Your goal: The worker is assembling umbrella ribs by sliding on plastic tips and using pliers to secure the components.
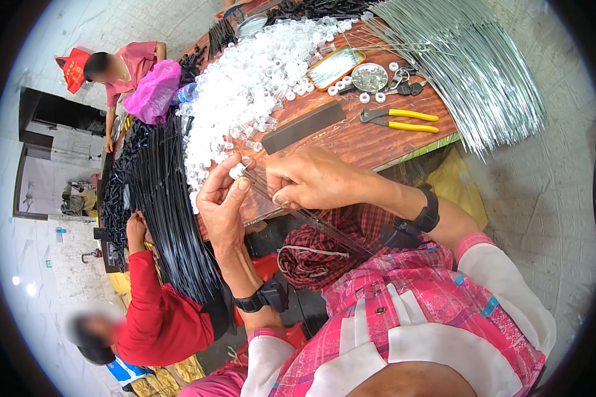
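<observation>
At the table's near edge, my left hand (pixel 222 202) pinches a small white plastic cap (pixel 237 171) between thumb and fingertips. My right hand (pixel 314 177) is closed just to the right, around several thin metal rods (pixel 324 228). From the hands the rods slant down toward my lap, and their upper ends come close to the white cap. Whether they enter it is too small to tell. Beyond my hands lies a dark grey rectangular bar (pixel 303 128). A large heap of clear and white plastic pieces (pixel 245 83) spreads over the table to the far left.
Yellow-handled pliers (pixel 404 120), a round dish (pixel 369 77) and an orange-rimmed tray (pixel 345 66) sit on the wooden table (pixel 417 102). Silvery rods (pixel 470 66) overhang its right side; black rods (pixel 172 205) lie left. A person in red (pixel 159 308) and another in pink (pixel 136 69) are at left.
</observation>
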Available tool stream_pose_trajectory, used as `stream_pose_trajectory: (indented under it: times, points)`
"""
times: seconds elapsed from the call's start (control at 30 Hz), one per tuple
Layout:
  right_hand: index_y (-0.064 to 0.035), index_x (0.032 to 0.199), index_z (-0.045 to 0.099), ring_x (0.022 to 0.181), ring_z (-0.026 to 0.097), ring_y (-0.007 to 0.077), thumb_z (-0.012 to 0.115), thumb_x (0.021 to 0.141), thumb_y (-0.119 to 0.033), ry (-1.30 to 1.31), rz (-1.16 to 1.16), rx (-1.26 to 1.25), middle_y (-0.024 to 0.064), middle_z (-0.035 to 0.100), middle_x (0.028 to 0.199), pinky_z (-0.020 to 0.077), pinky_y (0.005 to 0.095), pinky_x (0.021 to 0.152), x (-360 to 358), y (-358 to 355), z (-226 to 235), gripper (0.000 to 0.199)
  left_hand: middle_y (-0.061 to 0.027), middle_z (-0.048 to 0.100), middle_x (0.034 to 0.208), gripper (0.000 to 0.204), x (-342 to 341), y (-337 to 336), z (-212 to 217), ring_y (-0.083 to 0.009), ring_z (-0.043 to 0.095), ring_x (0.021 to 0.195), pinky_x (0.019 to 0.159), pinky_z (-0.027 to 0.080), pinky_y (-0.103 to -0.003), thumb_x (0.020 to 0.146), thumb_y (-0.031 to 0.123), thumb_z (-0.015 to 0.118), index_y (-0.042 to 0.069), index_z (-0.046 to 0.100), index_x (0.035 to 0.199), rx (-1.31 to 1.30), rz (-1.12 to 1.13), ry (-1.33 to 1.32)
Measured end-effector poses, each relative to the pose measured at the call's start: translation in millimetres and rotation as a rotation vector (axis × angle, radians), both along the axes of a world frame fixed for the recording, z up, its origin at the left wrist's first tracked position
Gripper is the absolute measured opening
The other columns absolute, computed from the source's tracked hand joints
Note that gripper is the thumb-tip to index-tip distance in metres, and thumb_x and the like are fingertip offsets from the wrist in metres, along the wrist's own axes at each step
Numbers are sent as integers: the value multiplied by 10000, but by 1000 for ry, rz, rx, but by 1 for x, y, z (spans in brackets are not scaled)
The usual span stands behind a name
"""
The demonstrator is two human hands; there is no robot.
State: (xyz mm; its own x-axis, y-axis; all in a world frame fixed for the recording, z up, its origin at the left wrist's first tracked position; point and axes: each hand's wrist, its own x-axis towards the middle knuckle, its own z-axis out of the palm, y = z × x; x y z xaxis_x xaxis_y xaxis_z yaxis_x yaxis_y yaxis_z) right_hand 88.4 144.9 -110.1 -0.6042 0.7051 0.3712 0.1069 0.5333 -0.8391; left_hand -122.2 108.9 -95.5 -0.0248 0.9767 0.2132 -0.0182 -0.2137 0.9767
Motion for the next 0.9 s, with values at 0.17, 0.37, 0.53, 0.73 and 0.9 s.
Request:
stream_pose_trajectory:
  times: [0.17, 0.37, 0.53, 0.73, 0.9]
  points:
    - [-3, 808, 585, 587, 663, 197, 678, 790, -88, 44, 149, -236, 97, 669, 634, 485, 345, 556, 0, 6, -4, 127, -119, 692, 1062, 513, 2, -1, 4, -74, 608, 810, 719, 483, -189, 793, -49, 737, -70, 572, 1279, -41, -26, -45]
    - [5, 807, 588, 588, 664, 184, 688, 793, -88, 21, 178, -231, 94, 668, 631, 485, 325, 552, -1, 3, 4, 137, -131, 712, 1015, 556, -10, 0, -1, -29, 564, 680, 628, 443, -147, 738, -8, 805, -55, 602, 1254, -70, 18, -49]
    - [6, 808, 597, 588, 663, 170, 699, 795, -95, -25, 136, -128, 94, 669, 628, 488, 324, 548, -2, 1, 9, 144, -188, 710, 1044, 526, -13, 5, -2, -53, 618, 697, 631, 488, -164, 716, -6, 822, -41, 630, 1204, -93, -34, -102]
    - [15, 845, 600, 648, 656, 132, 705, 847, -103, 118, 255, -534, 83, 677, 716, 487, 286, 560, -5, 3, -9, 158, -198, 707, 1042, 486, -8, 5, 1, -75, 642, 706, 631, 500, -165, 714, -12, 821, -31, 645, 1167, -35, -62, -94]
    - [12, 839, 629, 630, 663, 135, 717, 806, -145, 243, 264, -593, 89, 687, 705, 502, 287, 556, -5, -4, -19, 183, -192, 704, 1039, 480, -14, 3, -4, -88, 648, 715, 633, 505, -170, 716, -15, 817, -22, 647, 1165, -33, -84, -108]
